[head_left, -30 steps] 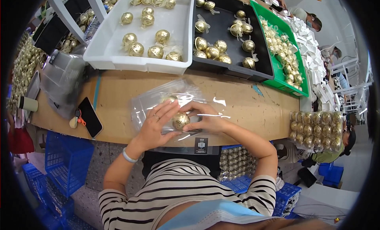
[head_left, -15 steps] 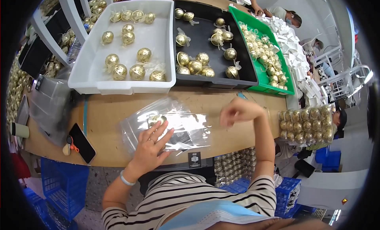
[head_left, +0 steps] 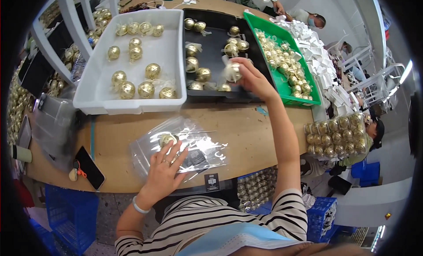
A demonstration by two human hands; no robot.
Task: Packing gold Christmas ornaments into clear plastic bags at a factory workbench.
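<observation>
My left hand (head_left: 164, 168) lies with spread fingers on clear plastic packaging (head_left: 143, 152) on the table. A gold ball ornament (head_left: 166, 139) shows by its fingertips; whether it is inside the plastic or on top, I cannot tell. Over the front of the black tray (head_left: 214, 46), my right hand (head_left: 253, 79) has its fingers closed round another gold ball ornament (head_left: 232, 72) with a pale ribbon. Several more such ornaments lie in that tray. A small black card (head_left: 212, 182) with a white label sits at the table's near edge.
Left of the black tray stands a white tray (head_left: 132, 108) of gold ornaments; right of it, a fuller green tray (head_left: 296, 100). A phone (head_left: 90, 168) and orange-handled scissors (head_left: 80, 171) lie at left. Packed ornaments (head_left: 337, 137) stand at right. Another person (head_left: 308, 20) is at the far right.
My right hand has moved forward from above the table to the black tray and taken hold of a gold ball ornament. My left hand has stayed on the plastic.
</observation>
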